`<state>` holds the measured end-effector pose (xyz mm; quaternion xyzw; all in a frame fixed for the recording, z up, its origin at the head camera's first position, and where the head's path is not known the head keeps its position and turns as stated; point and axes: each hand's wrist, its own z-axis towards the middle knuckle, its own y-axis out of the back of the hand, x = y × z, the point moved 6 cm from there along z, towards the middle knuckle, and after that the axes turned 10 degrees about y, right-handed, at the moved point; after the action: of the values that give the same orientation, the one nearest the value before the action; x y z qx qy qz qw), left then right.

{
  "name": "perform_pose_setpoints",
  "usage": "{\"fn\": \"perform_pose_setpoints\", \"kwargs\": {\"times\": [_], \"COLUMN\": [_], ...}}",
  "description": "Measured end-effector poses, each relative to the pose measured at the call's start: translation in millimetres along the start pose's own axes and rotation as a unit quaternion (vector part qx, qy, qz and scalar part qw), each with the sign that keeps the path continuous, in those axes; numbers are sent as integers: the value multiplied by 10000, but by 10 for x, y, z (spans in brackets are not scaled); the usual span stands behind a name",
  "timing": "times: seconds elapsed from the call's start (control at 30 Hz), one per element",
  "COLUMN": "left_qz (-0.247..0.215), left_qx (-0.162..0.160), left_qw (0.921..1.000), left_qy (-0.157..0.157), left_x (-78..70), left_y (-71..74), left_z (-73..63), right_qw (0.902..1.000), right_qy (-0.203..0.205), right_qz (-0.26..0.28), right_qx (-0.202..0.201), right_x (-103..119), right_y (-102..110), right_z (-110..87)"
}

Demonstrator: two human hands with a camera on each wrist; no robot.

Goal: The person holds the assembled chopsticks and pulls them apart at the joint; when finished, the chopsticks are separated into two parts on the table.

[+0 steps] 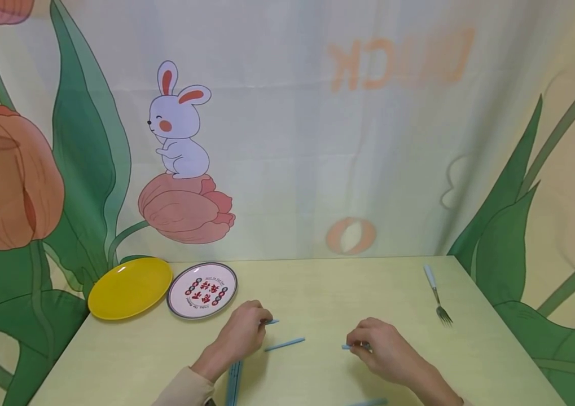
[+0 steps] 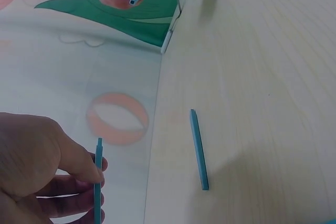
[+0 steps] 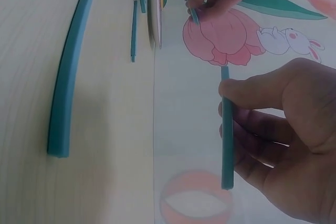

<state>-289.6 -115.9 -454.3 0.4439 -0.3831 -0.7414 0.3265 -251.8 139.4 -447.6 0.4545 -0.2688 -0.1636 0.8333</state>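
My left hand (image 1: 244,330) pinches a short blue chopstick piece (image 2: 98,182) between thumb and fingers; a narrower stub shows at its end in the left wrist view. Across from it, my right hand (image 1: 383,347) pinches another blue chopstick piece (image 3: 227,145) above the table. The two held pieces are apart. Between the hands, one more blue piece (image 1: 285,344) lies on the table. A further piece (image 1: 368,402) lies at the bottom edge of the head view, below the right hand. Beside the left wrist is a bundle of blue sticks (image 1: 234,383), partly cut off.
At the back left of the pale table (image 1: 328,287) lie a yellow plate (image 1: 130,288) and a white plate (image 1: 202,290) with red characters. A fork (image 1: 437,296) with a light handle lies at the right. A printed curtain (image 1: 277,141) hangs behind the table.
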Motion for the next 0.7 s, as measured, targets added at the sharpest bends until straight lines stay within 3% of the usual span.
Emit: {"fn": "perform_pose_setpoints", "kwargs": {"times": [0.27,0.7], "left_qz": [-17,-18], "left_qx": [135,285], "left_qw": [9999,9996], "left_qy": [66,-23], "left_x": [-43,-50], "left_y": [-43,-156], "left_z": [31,84], "right_qw": [9996,9995], "right_qy": [-143,111], "right_qz": [121,145], "right_qx": [215,268], "right_x": [18,26], "right_y": [-30,-56], "right_z": [-47,-104]}}
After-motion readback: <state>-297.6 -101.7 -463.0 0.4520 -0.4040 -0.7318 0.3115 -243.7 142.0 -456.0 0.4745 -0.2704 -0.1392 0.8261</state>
